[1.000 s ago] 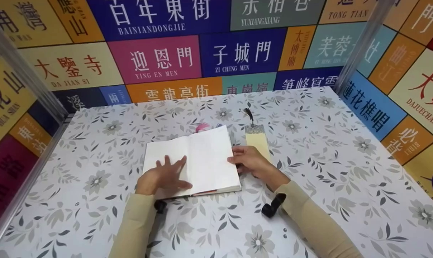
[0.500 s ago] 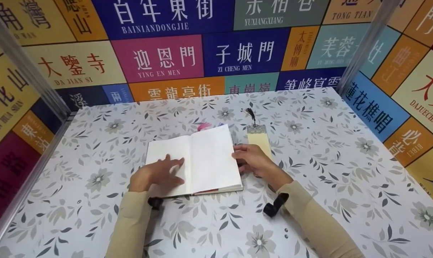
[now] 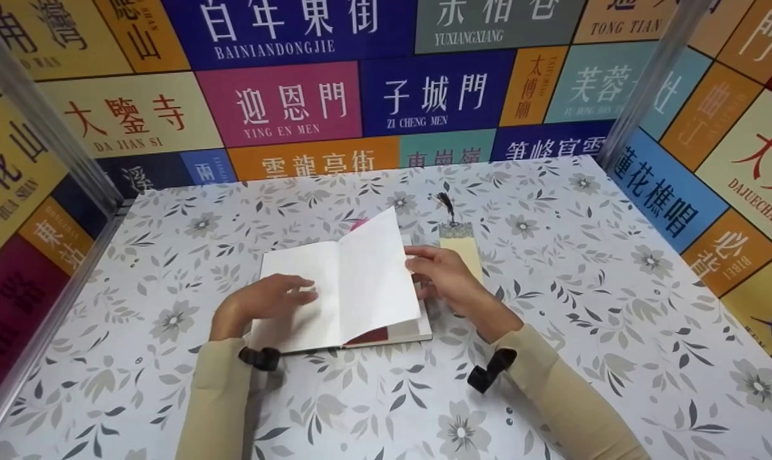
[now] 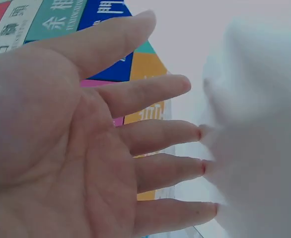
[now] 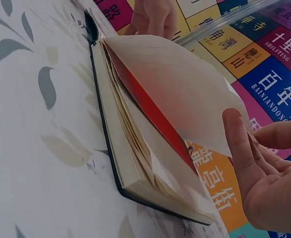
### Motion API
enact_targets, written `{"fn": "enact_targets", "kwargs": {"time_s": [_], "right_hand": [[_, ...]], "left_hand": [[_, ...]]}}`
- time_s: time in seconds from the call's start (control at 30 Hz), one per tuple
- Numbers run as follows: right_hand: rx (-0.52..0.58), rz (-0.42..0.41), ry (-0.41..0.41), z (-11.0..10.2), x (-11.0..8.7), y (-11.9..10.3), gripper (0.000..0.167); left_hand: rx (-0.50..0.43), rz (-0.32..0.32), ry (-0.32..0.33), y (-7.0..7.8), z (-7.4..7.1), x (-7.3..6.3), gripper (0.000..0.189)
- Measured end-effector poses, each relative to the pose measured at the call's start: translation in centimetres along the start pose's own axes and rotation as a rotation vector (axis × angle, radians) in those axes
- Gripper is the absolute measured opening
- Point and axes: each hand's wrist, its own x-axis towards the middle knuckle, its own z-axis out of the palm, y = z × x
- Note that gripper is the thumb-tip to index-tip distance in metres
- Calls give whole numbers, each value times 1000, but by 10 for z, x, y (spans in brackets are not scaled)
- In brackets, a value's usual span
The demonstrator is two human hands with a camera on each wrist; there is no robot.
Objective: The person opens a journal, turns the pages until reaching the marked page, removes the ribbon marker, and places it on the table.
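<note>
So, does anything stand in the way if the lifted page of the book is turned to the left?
Possibly the left hand, which is over the left page; whether it touches is unclear. Nothing visible separates the right hand from the lifted page, which it pinches.

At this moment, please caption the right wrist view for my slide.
A right hand pinches a raised page of an open book, something red beneath.

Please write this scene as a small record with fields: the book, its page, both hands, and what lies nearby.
book: open on flower-patterned table
raised page: outer edge pinched by right hand
left hand: over the book's left side; contact unclear
under raised page: red strip
nearby: yellow tasselled card, right of book
</note>
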Motion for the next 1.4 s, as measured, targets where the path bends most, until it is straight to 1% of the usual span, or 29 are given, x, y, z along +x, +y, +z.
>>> {"fn": "enact_targets", "kwargs": {"time_s": [0.13,0.2,0.27,0.37,0.43,0.53,0.6,0.73,0.87,0.97,1.07,1.2,1.3,1.4], "right_hand": [[-2,-67,-44,6,-4,-3,43],[-2,-96,-68,9,-6,-4,43],[0,-121,-92,12,-8,-5,44],[1,-149,-130,16,-10,-6,44],[1,-159,-155,18,-10,-5,45],[-21,-173,-186,20,-11,-4,47],[-47,-189,-199,21,-12,-5,48],[-137,-258,-233,24,-15,-7,50],[-238,-327,-290,32,-18,-7,52],[-306,-332,-315,38,-22,-5,54],[-393,-340,-335,43,-25,-3,56],[-524,-414,-372,49,-27,2,56],[-602,-450,-398,54,-28,8,57],[-662,-431,-437,58,-28,13,58]], "left_hand": [[-56,42,65,0,-3,-2,51],[-106,44,99,1,-4,-1,47],[-190,5,121,2,-5,-1,48],[-302,-49,136,3,-6,1,53],[-373,-89,131,4,-6,2,59],[-456,-125,111,4,-7,1,65],[-501,-126,98,6,-9,-1,68],[-605,-88,98,10,-10,-1,70],[-723,-81,140,14,-9,1,67],[-787,-86,174,19,-10,3,65],[-833,-73,193,23,-13,2,65],[-864,-43,185,27,-24,-4,67],[-855,-43,160,31,-32,-9,72],[-809,-65,134,35,-38,-13,76]]}}
